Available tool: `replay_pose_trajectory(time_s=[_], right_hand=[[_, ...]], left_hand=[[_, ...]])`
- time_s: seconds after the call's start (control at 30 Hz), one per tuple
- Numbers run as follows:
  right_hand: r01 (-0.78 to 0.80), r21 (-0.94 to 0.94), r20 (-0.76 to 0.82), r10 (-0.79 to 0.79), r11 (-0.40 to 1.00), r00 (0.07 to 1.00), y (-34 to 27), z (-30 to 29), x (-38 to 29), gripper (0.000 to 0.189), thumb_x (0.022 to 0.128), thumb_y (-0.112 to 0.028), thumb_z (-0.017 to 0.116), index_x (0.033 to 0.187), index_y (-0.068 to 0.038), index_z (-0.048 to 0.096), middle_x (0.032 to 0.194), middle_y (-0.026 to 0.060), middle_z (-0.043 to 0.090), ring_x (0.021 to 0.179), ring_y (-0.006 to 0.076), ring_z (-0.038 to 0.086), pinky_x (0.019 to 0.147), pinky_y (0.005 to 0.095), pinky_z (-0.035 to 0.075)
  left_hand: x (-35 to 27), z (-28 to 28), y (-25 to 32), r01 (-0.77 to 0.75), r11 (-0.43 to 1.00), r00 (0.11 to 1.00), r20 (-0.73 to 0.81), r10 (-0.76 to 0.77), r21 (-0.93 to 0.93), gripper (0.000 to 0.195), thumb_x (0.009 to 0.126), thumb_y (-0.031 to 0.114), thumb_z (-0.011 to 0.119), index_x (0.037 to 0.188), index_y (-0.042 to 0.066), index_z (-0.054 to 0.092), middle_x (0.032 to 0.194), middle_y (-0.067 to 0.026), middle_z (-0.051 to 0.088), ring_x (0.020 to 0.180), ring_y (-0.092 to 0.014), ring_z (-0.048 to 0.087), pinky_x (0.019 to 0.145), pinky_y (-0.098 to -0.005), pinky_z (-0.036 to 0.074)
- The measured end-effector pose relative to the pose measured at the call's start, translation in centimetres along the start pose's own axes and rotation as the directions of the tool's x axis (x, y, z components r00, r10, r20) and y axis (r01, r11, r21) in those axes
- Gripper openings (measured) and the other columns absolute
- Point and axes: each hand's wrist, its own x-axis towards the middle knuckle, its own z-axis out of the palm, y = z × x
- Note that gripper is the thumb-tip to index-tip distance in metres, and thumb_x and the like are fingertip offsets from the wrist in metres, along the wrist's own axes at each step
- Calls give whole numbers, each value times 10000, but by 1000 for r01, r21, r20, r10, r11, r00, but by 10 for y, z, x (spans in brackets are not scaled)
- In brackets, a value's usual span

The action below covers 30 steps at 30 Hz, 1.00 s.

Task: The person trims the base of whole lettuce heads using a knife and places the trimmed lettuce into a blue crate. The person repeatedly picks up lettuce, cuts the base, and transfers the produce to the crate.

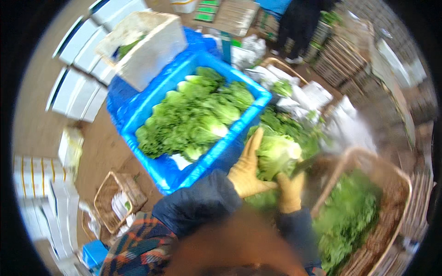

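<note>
My left hand (250,169), in a yellow glove, lies against the left side of a pale green leafy lettuce head (278,153), fingers stretched along it. Under the same head is my right hand (290,191), also gloved; a dark, blurred blade-like thing extends from it to the upper right, too unclear to name. To the left, a box lined with blue plastic (226,139) holds rows of lettuce heads (193,114), several with their pale stem ends outward. Loose green leaves (290,122) lie beyond my hands.
A brown plastic crate (374,155) of leafy greens stands at the right. An open foam box (152,55) adjoins the blue-lined box. White foam boxes (79,93) and a small crate (119,203) are at the left. White bags (293,93) lie ahead; a person (298,27) stands beyond.
</note>
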Motion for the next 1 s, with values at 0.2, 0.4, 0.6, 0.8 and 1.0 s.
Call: replay_pose_trajectory(time_s=[0.2, 0.4, 0.6, 0.8, 1.0], right_hand=[[-161, -410, 648, 411, 898, 640, 33, 99, 66, 714, 798, -23, 832, 1445, -58, 530, 1374, 59, 572, 1132, 184, 626, 959, 353, 537], [526, -760, 648, 381, 382, 659, 139, 217, 161, 739, 753, -280, 886, 1385, -63, 571, 1342, 219, 573, 1229, 421, 599, 993, 462, 531], [536, -816, 568, 467, 215, 677, 198, 221, 219, 694, 725, -330, 907, 1301, -68, 621, 1287, 180, 609, 1198, 381, 628, 970, 470, 542], [486, -841, 538, 461, 238, 705, 211, 227, 215, 502, 776, -288, 820, 1177, -33, 661, 1190, 236, 654, 1135, 411, 661, 921, 499, 560], [511, -773, 534, -49, 376, 844, 98, 195, 132, 281, 828, -150, 692, 1087, -39, 689, 976, 164, 698, 931, 358, 722, 775, 479, 589]], left_hand=[[-96, -123, -98, -56, 989, 934, -343, 100, 137, 1238, 561, 130, 930, 1588, -41, 261, 1474, -251, 482, 1331, -413, 524, 1150, -459, 419], [-103, -208, -173, -77, 656, 997, 62, 46, 751, 1243, 447, 158, 933, 1563, 73, 393, 1513, -206, 452, 1335, -448, 467, 1066, -524, 457], [-34, -136, -301, -316, 603, 948, 264, 176, 733, 1088, 604, 293, 879, 1568, 120, 407, 1510, -193, 460, 1292, -424, 486, 917, -517, 494], [-29, -99, -388, -423, 574, 899, 247, 361, 701, 867, 668, 225, 801, 1470, 100, 497, 1533, -196, 410, 1331, -426, 439, 998, -594, 445], [-24, -109, -346, -217, 591, 915, 372, -153, 777, 1094, 679, 363, 868, 1581, 47, 335, 1556, -218, 426, 1486, -377, 351, 1220, -498, 309]])
